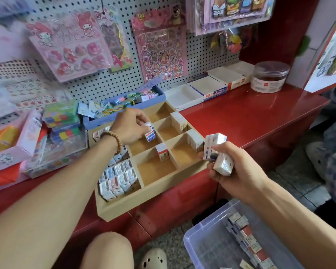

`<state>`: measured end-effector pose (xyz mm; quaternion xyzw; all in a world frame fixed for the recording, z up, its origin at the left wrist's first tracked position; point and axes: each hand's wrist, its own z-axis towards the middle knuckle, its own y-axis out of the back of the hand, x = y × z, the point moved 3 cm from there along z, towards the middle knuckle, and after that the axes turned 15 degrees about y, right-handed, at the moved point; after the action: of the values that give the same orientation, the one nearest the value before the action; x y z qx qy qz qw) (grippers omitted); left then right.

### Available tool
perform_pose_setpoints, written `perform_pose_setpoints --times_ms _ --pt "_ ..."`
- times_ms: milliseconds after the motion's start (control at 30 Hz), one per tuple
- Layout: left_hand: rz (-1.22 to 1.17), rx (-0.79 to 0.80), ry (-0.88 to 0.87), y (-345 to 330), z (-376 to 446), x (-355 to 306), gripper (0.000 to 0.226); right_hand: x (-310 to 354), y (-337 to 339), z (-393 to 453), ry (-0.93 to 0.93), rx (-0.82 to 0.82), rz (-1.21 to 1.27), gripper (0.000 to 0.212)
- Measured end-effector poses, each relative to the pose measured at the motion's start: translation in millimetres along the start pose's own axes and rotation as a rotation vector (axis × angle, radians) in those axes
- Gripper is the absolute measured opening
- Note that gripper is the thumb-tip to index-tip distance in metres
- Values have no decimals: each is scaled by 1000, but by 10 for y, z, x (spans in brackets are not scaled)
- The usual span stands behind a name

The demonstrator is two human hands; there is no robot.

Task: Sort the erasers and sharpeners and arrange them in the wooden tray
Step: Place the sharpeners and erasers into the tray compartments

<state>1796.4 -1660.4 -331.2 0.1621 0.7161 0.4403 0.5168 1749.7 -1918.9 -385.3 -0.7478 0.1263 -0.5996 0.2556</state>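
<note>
Several tray [149,202] cells hold only a few erasers — sorting looks partway done. Left hand [131,126] pinches an eraser [150,133] over a middle cell; right hand [233,167] grips a stack [218,152] beside the tray.

On my screen I see a red tabletop [250,117] under a white pegboard [109,82], where pink sticker sheets [161,49] hang. At the back right stands a clear round jar [270,76], beside a row of white cardboard boxes [208,88]. At the left lies a clear case with coloured blocks [64,131]. Below, on the floor, I see a beige clog [153,259].
</note>
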Motion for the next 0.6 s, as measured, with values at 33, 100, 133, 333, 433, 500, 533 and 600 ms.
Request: perform_pose_setpoints --times_ms 33,100,133,333,433,500,533,600 --pt "39 6 -7 -45 44 3 19 -5 -1 6 -4 -2 7 33" --pt "111 8 -29 -124 121 4 17 -8 3 14 -11 0 25 35" --pt "155 1 -49 -156 150 2 15 -5 4 17 -14 4 38 35" --pt "324 -107 -113 -273 212 35 17 33 -13 40 -9 83 77 50" --pt "433 -161 -112 -306 206 34 23 23 -15 37 -26 107 79 57" --pt "470 -196 -101 -296 147 -9 34 12 -24 34 -33 121 71 51" --pt "456 -224 -100 -278 89 -53 38 5 -31 35 -35 125 63 48" --pt "344 -292 -140 -232 -84 -180 37 -6 -44 36 -31 127 43 52"
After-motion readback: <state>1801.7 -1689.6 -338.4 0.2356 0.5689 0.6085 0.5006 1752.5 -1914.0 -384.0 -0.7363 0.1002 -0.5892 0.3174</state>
